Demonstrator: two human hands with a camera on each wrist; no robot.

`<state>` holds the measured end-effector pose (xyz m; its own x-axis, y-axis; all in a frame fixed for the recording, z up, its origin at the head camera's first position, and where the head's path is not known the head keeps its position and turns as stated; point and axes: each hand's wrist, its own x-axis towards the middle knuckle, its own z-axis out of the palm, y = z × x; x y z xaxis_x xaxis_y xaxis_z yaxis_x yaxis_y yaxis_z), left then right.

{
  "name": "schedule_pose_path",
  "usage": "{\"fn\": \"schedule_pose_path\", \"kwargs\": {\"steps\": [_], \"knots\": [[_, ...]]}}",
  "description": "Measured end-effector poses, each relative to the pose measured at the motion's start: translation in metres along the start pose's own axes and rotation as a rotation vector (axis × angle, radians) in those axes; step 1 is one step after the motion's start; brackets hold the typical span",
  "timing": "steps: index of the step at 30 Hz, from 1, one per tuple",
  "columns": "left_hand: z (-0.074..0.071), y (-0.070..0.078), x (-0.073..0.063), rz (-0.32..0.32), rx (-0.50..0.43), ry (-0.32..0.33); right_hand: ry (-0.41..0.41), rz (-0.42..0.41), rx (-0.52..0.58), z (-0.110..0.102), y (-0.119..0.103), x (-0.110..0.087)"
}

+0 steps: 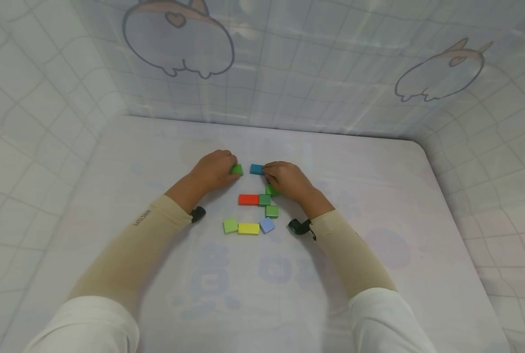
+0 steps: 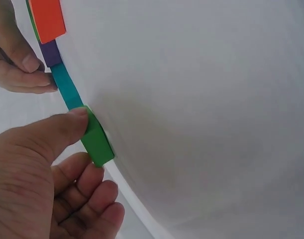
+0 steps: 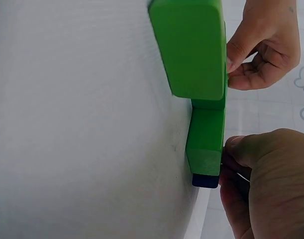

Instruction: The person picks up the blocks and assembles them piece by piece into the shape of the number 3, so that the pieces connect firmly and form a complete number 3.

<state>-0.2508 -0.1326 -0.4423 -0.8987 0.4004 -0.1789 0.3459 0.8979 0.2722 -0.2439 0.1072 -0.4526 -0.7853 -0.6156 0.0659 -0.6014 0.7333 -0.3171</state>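
My left hand (image 1: 215, 169) pinches a green block (image 2: 98, 139) between thumb and fingers at the far left of the arrangement. A blue block (image 1: 257, 169) lies between the hands, with its right end at my right fingertips. In the left wrist view, this blue block touches or nearly touches the green one. My right hand (image 1: 288, 180) has its thumb and fingers curled at a dark purple block (image 2: 50, 53), which the hand hides in the head view. Another green block (image 1: 271, 190) shows partly beneath the right hand.
Below the hands, a red block (image 1: 248, 199) adjoins a green block (image 1: 264, 199), with another green block (image 1: 272, 211) beneath. A lower row has a light green block (image 1: 230, 225), a yellow block (image 1: 248, 229) and a tilted periwinkle block (image 1: 267, 225). Patterned curtains surround the white table (image 1: 377, 186).
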Motion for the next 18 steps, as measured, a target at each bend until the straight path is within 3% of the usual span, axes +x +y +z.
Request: {"fn": "schedule_pose_path", "kwargs": {"steps": [18], "knots": [[-0.0026,0.0096,0.0034,-0.024,0.04,0.002,0.007,-0.016,0.011,-0.0011,0.0005,-0.0005]]}}
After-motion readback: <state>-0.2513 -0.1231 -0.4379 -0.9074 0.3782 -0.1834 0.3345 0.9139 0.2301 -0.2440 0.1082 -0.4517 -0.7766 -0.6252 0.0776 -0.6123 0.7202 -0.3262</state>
